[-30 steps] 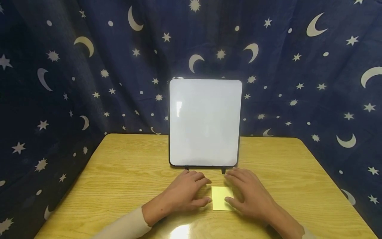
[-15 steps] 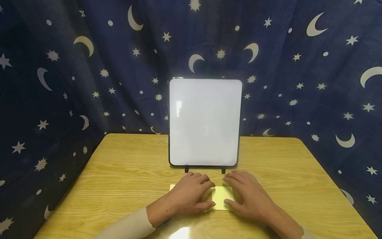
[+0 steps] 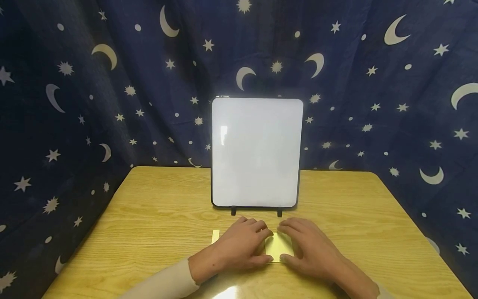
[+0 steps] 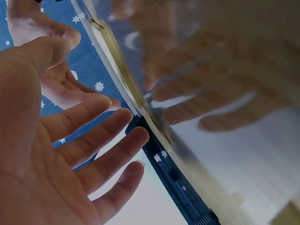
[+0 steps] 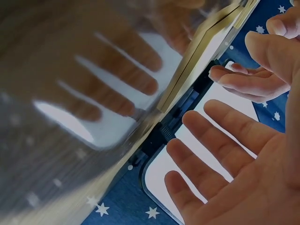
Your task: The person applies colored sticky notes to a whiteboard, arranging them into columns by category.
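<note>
The hands [image 3: 246,245] [image 3: 311,249] partly hide the yellow square [image 3: 278,246] and a second yellow piece [image 3: 215,236], its extent unclear.

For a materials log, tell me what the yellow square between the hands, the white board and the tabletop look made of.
Yellow square: likely matte paper, from its flat, even colour and crisp edges.
White board: smooth, glossy coated panel, from the sharp glare; what lies underneath is unclear.
Tabletop: glossy wood or wood-look laminate, from the grain and glare.
</note>
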`<state>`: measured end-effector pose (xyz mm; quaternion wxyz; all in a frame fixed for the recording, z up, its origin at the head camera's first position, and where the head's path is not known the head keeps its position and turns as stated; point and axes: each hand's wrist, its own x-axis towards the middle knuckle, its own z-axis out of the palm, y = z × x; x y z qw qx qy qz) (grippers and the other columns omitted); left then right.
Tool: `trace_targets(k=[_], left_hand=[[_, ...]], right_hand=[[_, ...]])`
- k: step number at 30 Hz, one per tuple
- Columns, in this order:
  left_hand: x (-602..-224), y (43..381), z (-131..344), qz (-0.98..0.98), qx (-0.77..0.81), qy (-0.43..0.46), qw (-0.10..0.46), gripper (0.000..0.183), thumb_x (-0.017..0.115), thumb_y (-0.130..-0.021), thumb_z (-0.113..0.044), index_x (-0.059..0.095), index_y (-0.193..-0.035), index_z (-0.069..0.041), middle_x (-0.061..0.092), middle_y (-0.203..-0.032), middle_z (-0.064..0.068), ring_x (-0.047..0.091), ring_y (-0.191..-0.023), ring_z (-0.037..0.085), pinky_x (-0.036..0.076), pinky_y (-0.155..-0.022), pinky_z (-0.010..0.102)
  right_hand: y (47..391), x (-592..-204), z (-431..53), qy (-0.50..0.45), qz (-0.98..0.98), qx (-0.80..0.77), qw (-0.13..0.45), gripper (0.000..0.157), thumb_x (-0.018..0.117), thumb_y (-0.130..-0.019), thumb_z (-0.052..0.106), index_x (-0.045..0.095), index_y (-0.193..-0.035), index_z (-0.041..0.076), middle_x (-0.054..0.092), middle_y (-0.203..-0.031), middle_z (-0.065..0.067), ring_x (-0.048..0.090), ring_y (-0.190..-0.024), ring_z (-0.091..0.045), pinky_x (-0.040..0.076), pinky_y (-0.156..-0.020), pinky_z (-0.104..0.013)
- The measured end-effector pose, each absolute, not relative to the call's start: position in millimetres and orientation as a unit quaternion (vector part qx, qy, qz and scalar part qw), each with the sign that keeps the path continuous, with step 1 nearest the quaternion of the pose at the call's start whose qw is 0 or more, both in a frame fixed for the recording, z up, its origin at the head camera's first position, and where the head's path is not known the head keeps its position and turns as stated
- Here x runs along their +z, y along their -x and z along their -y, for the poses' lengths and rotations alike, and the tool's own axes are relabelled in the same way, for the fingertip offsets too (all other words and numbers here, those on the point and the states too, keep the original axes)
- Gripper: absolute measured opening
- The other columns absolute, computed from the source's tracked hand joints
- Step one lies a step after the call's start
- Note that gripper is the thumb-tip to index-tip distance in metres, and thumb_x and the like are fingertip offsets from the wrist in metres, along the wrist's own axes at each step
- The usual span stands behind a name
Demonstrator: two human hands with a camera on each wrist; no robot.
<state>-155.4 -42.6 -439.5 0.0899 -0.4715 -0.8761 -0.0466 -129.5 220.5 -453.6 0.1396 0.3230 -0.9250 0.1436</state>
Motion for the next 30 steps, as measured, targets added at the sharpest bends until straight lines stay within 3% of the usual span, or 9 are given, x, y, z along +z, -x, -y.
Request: trace_targets(k=[30], left_hand=[[-440, 154, 30, 0.880, -0.015, 0.469, 0.076, 0.056, 0.074, -0.090, -0.066, 0.069, -0.122, -0.020, 0.066, -0.121, -0.008, 0.063, -0.106, 0.011, 0.050, -0.090, 0.031]], right_hand=[[128, -453, -217, -0.337, 0.925, 0.134, 0.109, 0.063, 0.094, -0.072, 0.046, 0.073, -0.122, 0.015, 0.067, -0.129, 0.006, 0.061, -0.123, -0.015, 0.052, -0.105, -0.042]])
